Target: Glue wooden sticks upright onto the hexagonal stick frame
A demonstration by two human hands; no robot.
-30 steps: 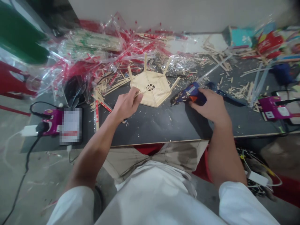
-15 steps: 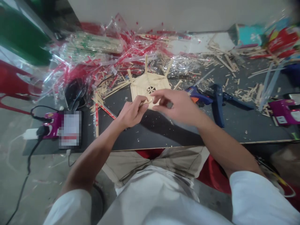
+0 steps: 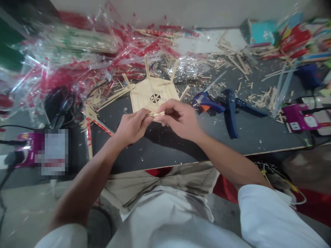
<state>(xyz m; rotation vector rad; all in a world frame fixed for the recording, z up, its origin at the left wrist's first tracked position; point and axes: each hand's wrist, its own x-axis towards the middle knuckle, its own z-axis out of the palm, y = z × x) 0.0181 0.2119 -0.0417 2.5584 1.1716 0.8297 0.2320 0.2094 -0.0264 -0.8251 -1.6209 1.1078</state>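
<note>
our left hand (image 3: 133,125) and our right hand (image 3: 181,119) meet in the middle, just above the dark table (image 3: 181,148). both hands pinch one short stick (image 3: 157,114). the left thumb and fingers are closed tight on its left end. the right thumb and fingers are closed tight on its right end. the stick lies almost flat between them. we cannot tell if it is one stick or two stuck together.

right behind the stick sits the stick plate (image 3: 152,94). it has six sides, a little star hole in the middle, and thin legs that poke up from its corners. the stick is at its near edge, and we cannot tell if they touch.

a blue glue gun (image 3: 229,110) lies on the table just to the right of our right hand, not touching it. a purple box (image 3: 297,119) sits far to the right. crinkly plastic wrap (image 3: 77,58) is piled at the back left. lots of stick bits (image 3: 240,65) lie all over the back of the table.
</note>
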